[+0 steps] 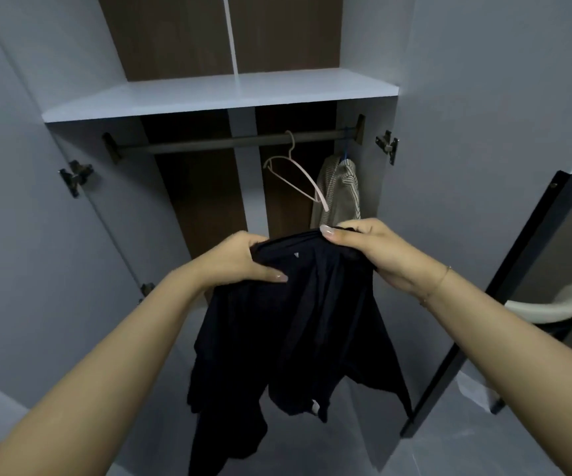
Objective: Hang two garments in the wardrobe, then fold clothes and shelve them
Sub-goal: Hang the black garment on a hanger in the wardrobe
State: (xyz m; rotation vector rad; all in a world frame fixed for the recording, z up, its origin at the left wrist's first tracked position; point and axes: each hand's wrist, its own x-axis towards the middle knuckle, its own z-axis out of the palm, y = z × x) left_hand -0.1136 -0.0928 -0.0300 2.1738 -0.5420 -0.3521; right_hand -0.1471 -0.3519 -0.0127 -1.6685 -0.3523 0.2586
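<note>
My left hand (pixel 243 261) and right hand (pixel 363 249) each pinch the top edge of a black garment (pixel 288 324), fingers curled into the bunched cloth, so it stretches sideways between them and hangs straight down. Beyond and above my right hand, an empty pink hanger (pixel 298 173) hooks on the wardrobe rail (pixel 209 144), beside a striped garment (pixel 339 187) already hung. The right hand is nearer, so I judge it should reach up.
</note>
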